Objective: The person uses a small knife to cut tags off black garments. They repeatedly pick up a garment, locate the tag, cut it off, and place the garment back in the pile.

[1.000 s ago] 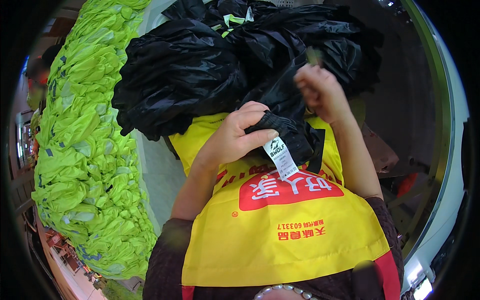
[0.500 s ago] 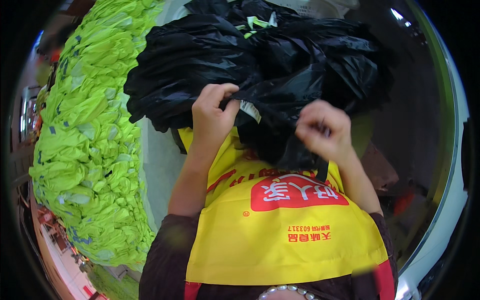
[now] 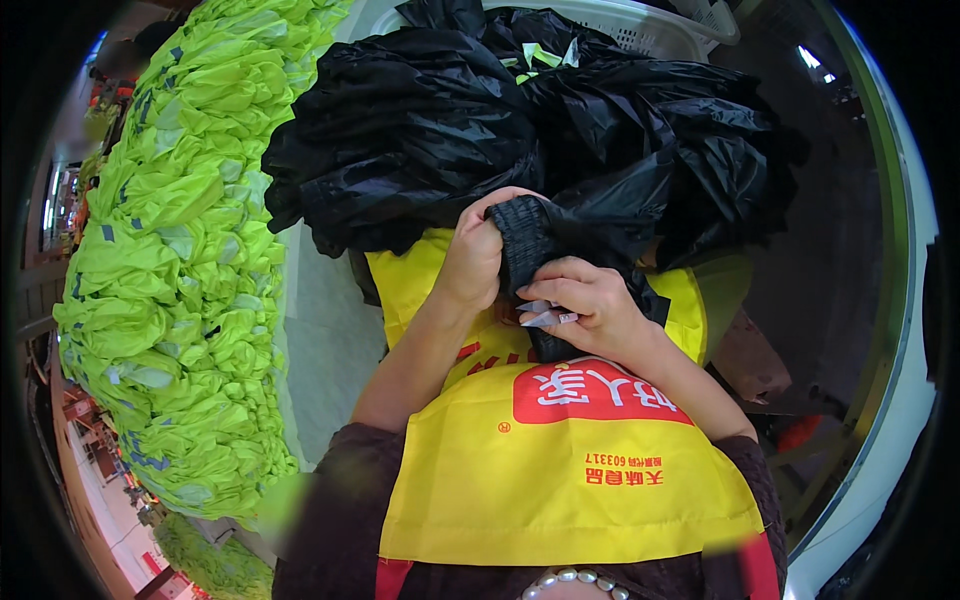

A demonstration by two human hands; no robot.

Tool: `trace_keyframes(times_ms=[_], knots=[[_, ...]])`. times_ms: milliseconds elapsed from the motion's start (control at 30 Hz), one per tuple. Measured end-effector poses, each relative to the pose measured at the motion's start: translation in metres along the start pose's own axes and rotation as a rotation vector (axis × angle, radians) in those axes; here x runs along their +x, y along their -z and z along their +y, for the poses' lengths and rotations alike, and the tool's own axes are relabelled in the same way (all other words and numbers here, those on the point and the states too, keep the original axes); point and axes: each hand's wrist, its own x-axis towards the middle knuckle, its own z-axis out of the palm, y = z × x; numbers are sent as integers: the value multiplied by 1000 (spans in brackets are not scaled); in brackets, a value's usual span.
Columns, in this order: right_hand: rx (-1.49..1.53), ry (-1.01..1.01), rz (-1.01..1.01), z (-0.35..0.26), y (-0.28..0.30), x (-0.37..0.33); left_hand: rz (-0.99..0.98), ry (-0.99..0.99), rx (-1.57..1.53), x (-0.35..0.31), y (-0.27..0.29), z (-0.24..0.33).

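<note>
A black garment with a gathered elastic band (image 3: 523, 238) lies over my lap, its band raised in front of me. My left hand (image 3: 472, 255) is closed round the band's left edge. Close against the band's lower right side is my right hand (image 3: 597, 305), fingers bent round a small pair of thread snips (image 3: 543, 314). The snips' two pointed blades stick out to the left, slightly apart. A large heap of shiny black garments (image 3: 420, 135) spreads just beyond both hands, joined to the piece I hold. Part of the band below the snips is hidden by my fingers.
Bright yellow-green garments (image 3: 180, 290) are stacked in a tall pile along the left. A white plastic basket (image 3: 655, 35) stands behind the black heap. My yellow apron (image 3: 560, 500) covers my front. A metal-edged frame (image 3: 900, 250) curves along the right.
My left hand has moved right and down and now grips the elastic band. My right hand has come left and down beside it, showing the snips. The white label is out of sight.
</note>
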Motion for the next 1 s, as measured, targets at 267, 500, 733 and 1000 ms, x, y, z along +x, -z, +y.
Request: trace_keyframes(times_ms=[267, 500, 733, 1000], knots=[[-46, 4, 232, -30, 40, 33, 16, 92, 87, -2, -13, -3], [8, 27, 178, 4, 36, 38, -296, 242, -77, -17, 6, 3], [269, -226, 272, 5, 28, 37, 9, 10, 774, -41, -20, -22], [342, -366, 304, -2, 48, 37, -49, -14, 691, -22, -20, 20]])
